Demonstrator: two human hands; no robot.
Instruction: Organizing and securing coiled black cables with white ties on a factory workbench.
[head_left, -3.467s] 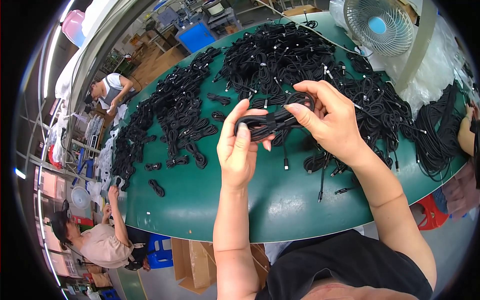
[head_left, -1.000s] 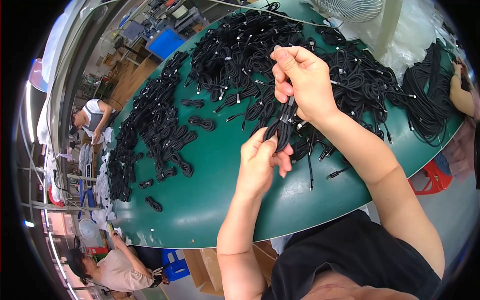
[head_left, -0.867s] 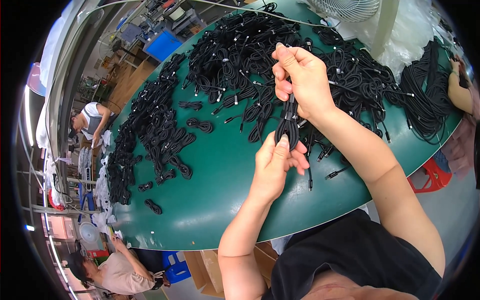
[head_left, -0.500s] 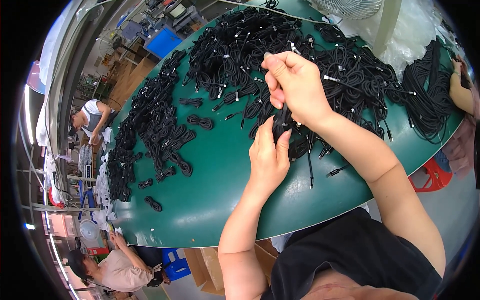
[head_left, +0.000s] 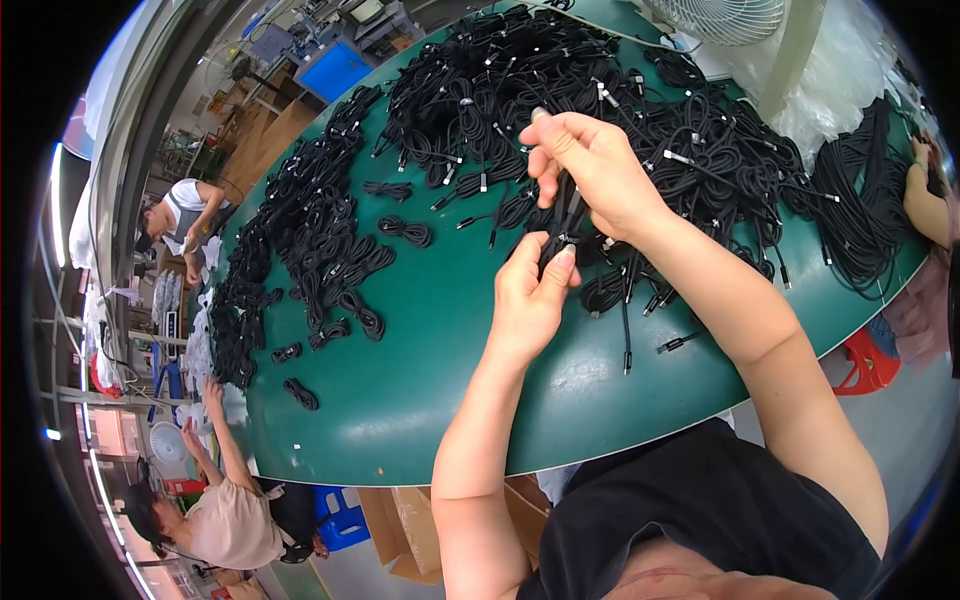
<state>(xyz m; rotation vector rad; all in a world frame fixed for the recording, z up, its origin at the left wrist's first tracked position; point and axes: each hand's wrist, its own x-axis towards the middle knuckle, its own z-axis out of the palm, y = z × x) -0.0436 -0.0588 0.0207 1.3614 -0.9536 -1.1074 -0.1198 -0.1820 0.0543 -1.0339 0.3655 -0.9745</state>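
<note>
Over the table's middle, my left hand closes thumb and fingers round a coiled black cable with a pale band at its middle. Just above it, my right hand is closed, thumb pressed to the bent forefinger, by the upper end of that cable. Whatever sits in the right hand's pinch is too small to make out. Behind both hands spreads a large heap of black cables with silvery plugs. Left of them lie single bundled cables, one fairly close and another nearer the front edge.
A long pile of bundled cables follows the green table's left side. At the right lies a big loose coil. A fan, a post and clear plastic bags stand behind. Other people work at left and right.
My right hand has shifted slightly down and right, and more of the cable with its pale band shows between my hands. The person at lower left has raised both arms.
</note>
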